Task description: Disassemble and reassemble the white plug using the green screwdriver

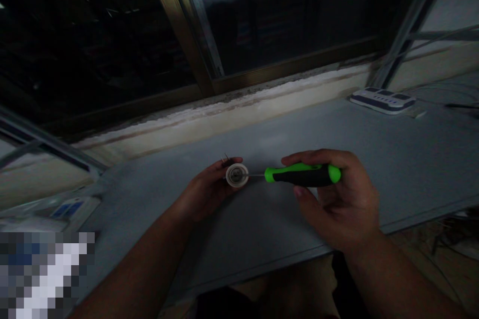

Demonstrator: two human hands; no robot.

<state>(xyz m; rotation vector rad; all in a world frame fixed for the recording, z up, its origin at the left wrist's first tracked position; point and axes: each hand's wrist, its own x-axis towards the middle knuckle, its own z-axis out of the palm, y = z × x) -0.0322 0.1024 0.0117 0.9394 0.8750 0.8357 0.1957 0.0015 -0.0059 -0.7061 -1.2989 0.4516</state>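
My left hand (205, 187) grips a small white lamp socket (244, 182), its round opening turned toward me, with metal parts in the dark inside. Two thin metal prongs (225, 157) stick up by the fingers behind it. In my right hand (346, 199) lies a screwdriver (303, 174) with a green and black handle, held almost level, fingers above and thumb just below. Its thin shaft points left and the tip reaches into the socket opening; whether it touches a screw cannot be made out.
A grey-blue table (262, 239) runs under both hands. A white and grey power strip (383, 100) lies at the back right, with cables beyond. On the left sits a white box with blue panels (71, 208). Dark windows (292, 20) rise behind the ledge.
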